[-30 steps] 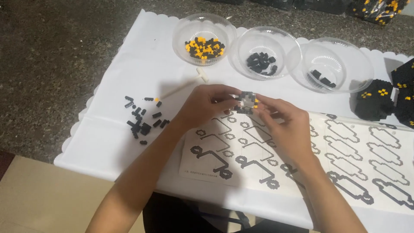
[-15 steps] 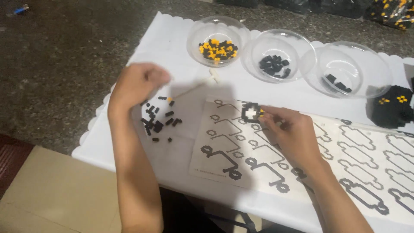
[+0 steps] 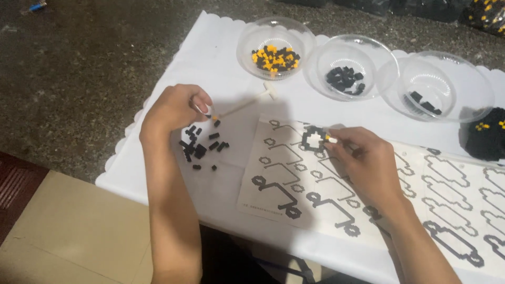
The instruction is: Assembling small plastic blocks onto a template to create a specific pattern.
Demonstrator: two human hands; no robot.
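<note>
My left hand (image 3: 176,111) hovers over a loose pile of small black pieces (image 3: 202,148) on the white cloth (image 3: 221,47). Its thumb and finger are pinched together at a tiny orange piece (image 3: 214,118). My right hand (image 3: 365,165) rests on a printed pattern sheet (image 3: 279,184) and holds a small black ring-shaped piece assembly (image 3: 314,139) at its right side by the fingertips. A white T-shaped tool (image 3: 250,102) lies between the pile and the bowls.
Three clear bowls stand along the far side: one with orange and black pieces (image 3: 274,47), one with black pieces (image 3: 350,67), one nearly bare (image 3: 435,87). A black built block model (image 3: 486,138) sits at the right. The cloth's scalloped edge (image 3: 118,158) is at left.
My left hand left the ring assembly and moved left to the loose pile, then pinched a small piece. My right hand kept the assembly over the sheet.
</note>
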